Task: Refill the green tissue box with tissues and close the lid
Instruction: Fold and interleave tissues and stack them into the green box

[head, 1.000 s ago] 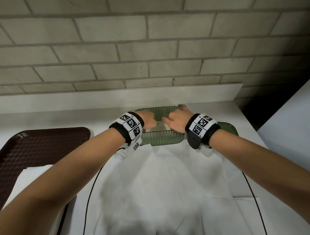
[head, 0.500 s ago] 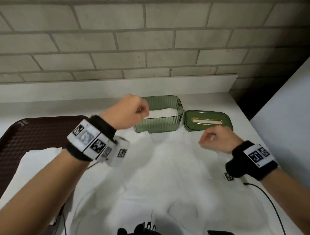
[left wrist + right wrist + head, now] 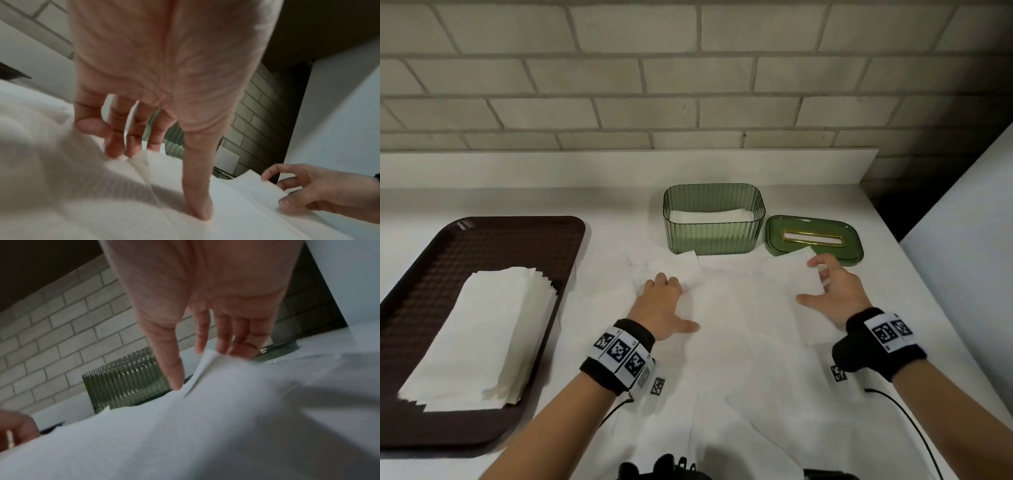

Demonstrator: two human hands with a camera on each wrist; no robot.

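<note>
No brand or readable writing shows anywhere; only black-and-white square code markers are seen on the wrist bands (image 3: 619, 349).

The green tissue box (image 3: 714, 236) stands open on the white tabletop (image 3: 619, 205), near the back wall, with a low layer of white tissues (image 3: 710, 216) inside. Its lid (image 3: 814, 240) lies flat just beside it on the right, gold-rimmed slot facing up.

The loose tissues (image 3: 739, 308) spread in front of the box are hard to separate from the white tabletop, and both wrist views are blurred.

The left hand (image 3: 662, 305) lies in front of the box with fingers spread, resting on the tissues. The right hand (image 3: 835, 294), near the lid's front edge, pinches a tissue edge between thumb and fingers.

A brown tray (image 3: 482, 240) at the left carries a tissue stack (image 3: 489, 329).
</note>
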